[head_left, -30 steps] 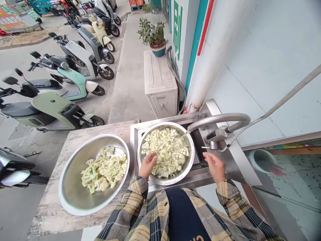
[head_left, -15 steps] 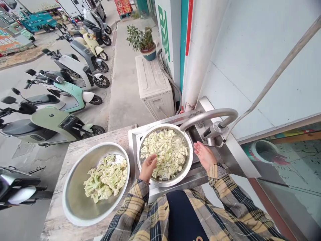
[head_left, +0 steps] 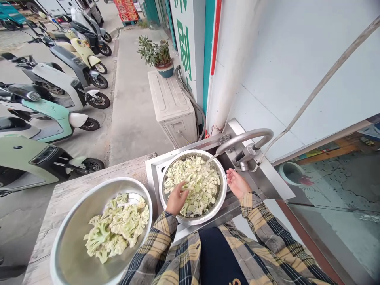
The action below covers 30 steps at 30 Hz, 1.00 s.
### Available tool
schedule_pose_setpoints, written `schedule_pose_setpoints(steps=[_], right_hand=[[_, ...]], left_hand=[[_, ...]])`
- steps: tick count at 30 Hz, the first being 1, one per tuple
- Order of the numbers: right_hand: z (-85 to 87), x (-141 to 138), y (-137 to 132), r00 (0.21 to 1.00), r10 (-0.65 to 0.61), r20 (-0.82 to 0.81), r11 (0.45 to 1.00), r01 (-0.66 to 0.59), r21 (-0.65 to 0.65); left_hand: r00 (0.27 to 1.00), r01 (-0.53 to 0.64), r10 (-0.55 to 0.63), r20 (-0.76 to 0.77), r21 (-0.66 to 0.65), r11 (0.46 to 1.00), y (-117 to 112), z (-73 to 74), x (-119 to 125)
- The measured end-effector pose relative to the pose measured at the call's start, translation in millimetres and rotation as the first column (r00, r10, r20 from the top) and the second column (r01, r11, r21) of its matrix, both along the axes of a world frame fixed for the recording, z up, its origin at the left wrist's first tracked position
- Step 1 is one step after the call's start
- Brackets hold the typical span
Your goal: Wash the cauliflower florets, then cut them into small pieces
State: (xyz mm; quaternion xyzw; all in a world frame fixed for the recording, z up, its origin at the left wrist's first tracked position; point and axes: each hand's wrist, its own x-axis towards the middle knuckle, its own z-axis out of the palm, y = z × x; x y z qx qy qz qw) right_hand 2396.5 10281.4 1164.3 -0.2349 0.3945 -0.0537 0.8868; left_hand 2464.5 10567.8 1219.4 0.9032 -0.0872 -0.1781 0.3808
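Fingers (head_left: 179,186) of the left hand (head_left: 175,201) curve loosely over the near left part of the washing bowl (head_left: 197,221), thumb held apart, with nothing seen between them; whether the tips touch the food below, I cannot tell. That bowl sits in the sink (head_left: 151,171), full of pale cauliflower pieces (head_left: 194,186) in water, and a stream (head_left: 209,160) from the curved tap (head_left: 246,136) falls in at its far right side. On the wooden table (head_left: 135,168) to the left stands a deeper metal bowl (head_left: 69,237), holding a smaller heap of cauliflower (head_left: 115,229) piled toward its right side. Of these 2 bowls, only the washing bowl has a hand over it. The right hand (head_left: 239,186) is open and released, just beside that bowl's right rim and below the tap, palm turned inward, fingers pointing up and left. Both forearms, in checked sleeves (head_left: 261,217), reach forward, 1 on each side of the bowl. Compared with 1 second ago, the right hand is nearer the rim and its fingers are straighter, while the left hand keeps much the same place.
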Motion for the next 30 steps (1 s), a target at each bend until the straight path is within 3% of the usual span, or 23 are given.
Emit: schedule_pose_setpoints(steps=[2,4,13,30], right_hand=[[4.7,8.3,-2.5,0.994,-0.106,-0.006,0.985,0.106,0.139],[7.3,14.5,-5.0,0.988,-0.154,-0.012,0.968,0.153,0.198],[12.1,15.5,-7.1,0.991,-0.129,-0.022,0.975,0.131,0.182],[5.0,22.3,-9.0,0.992,-0.122,0.011,0.968,0.117,0.223]], left_hand=[[1.000,0.023,-0.023,-0.015,0.015,1.000,1.2,-2.3,1.9],[0.999,0.031,-0.031,-0.021,0.015,0.999,2.5,-3.9,1.8],[1.000,0.009,-0.008,-0.012,0.010,1.000,7.2,-6.3,-8.8],[0.998,-0.036,0.036,-0.049,0.012,0.999,5.2,1.8,-16.7]])
